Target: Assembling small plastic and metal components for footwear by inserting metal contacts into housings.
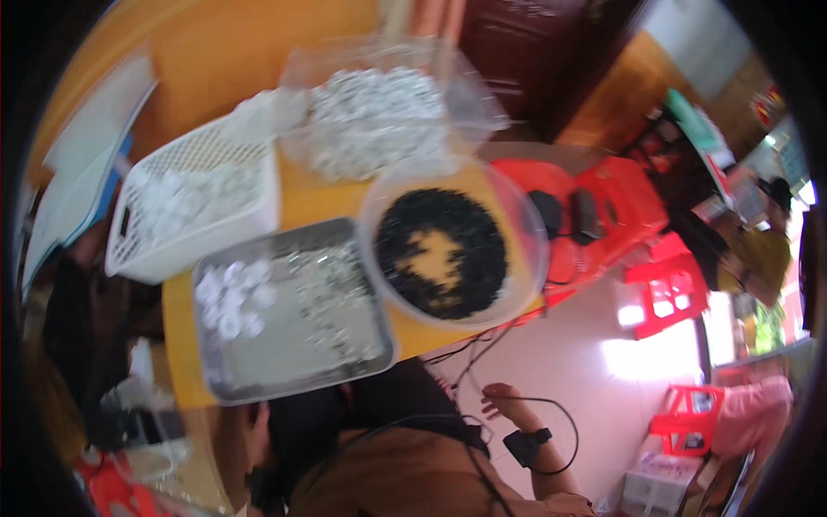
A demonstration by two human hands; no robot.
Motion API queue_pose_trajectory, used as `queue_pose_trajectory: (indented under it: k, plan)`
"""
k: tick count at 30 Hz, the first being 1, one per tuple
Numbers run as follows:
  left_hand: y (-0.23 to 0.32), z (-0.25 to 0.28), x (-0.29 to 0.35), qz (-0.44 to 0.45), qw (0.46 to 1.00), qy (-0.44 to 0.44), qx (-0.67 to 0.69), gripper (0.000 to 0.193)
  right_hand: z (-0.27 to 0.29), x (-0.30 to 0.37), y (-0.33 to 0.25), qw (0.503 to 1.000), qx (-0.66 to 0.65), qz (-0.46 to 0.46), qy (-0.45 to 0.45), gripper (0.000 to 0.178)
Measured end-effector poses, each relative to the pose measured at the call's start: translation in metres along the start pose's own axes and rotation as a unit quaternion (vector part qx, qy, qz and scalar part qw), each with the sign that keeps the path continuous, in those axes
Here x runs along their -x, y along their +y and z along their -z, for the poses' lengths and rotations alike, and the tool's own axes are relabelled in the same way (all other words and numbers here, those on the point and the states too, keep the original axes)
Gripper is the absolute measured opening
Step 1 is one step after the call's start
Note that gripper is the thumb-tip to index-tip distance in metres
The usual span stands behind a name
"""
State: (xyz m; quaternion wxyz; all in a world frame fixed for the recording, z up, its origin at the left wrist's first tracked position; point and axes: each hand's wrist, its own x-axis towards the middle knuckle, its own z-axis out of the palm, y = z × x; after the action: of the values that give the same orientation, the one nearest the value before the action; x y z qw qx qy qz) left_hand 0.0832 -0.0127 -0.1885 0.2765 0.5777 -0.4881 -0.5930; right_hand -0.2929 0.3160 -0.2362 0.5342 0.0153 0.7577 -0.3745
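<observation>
My right hand (510, 407) hangs beside my lap, to the right of the table, with fingers apart and nothing in them. A dark band with a small box is on that wrist, and a black cable loops by it. My left hand (258, 431) is low beside my left thigh, blurred, its fingers not readable. In front of me a grey metal tray (293, 366) holds white round plastic parts (229, 302) and small shiny pieces (332, 293). Touching its right side, a round clear tub (532, 250) contains small black parts (482, 237) in a ring.
Behind the tray stand a white plastic basket (202, 244) of whitish parts and a clear bag-lined container (297, 77) heaped with white pieces. Red stools (663, 289) are at the right, one by the table with dark objects on it. Another person (758, 250) sits far right.
</observation>
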Motion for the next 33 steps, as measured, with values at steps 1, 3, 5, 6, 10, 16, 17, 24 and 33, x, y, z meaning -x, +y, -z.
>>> queue_pose_trajectory:
  k: [1,3,5,6,10,16,17,24,33]
  plan:
    - [0.022,-0.017,0.008,0.051,0.999,-0.018,0.005,0.049,-0.010,-0.003,0.005,0.999,0.037,-0.012,-0.020,0.029]
    - [0.023,-0.025,0.003,0.103,0.991,-0.086,0.011,0.053,-0.017,-0.035,0.055,0.895,0.362,0.261,-0.021,0.033]
    - [0.006,-0.016,-0.005,0.112,0.984,-0.136,0.005,0.056,-0.025,-0.075,0.104,0.952,0.230,0.196,-0.054,0.046]
    - [0.017,-0.015,0.001,0.103,0.981,-0.164,-0.030,0.059,-0.022,-0.080,0.117,0.984,0.098,0.135,-0.069,0.060]
    - [0.025,-0.020,0.007,0.217,0.962,-0.167,-0.004,0.075,0.038,-0.065,0.128,0.990,0.088,0.110,-0.002,0.060]
    - [-0.034,0.029,-0.023,0.108,0.980,-0.128,-0.103,0.062,0.086,-0.032,0.133,0.991,0.064,0.095,0.074,0.060]
    - [-0.036,0.029,-0.027,0.109,0.980,-0.135,-0.100,0.062,0.091,-0.029,0.132,0.991,0.063,0.090,0.079,0.060]
    - [-0.030,0.030,-0.011,0.043,0.965,-0.196,-0.167,0.056,0.100,-0.056,0.099,0.994,0.095,0.055,0.022,0.061]
    - [0.039,-0.013,0.021,0.078,0.995,-0.049,-0.034,0.065,-0.097,-0.158,0.038,0.886,0.274,-0.009,-0.375,0.061]
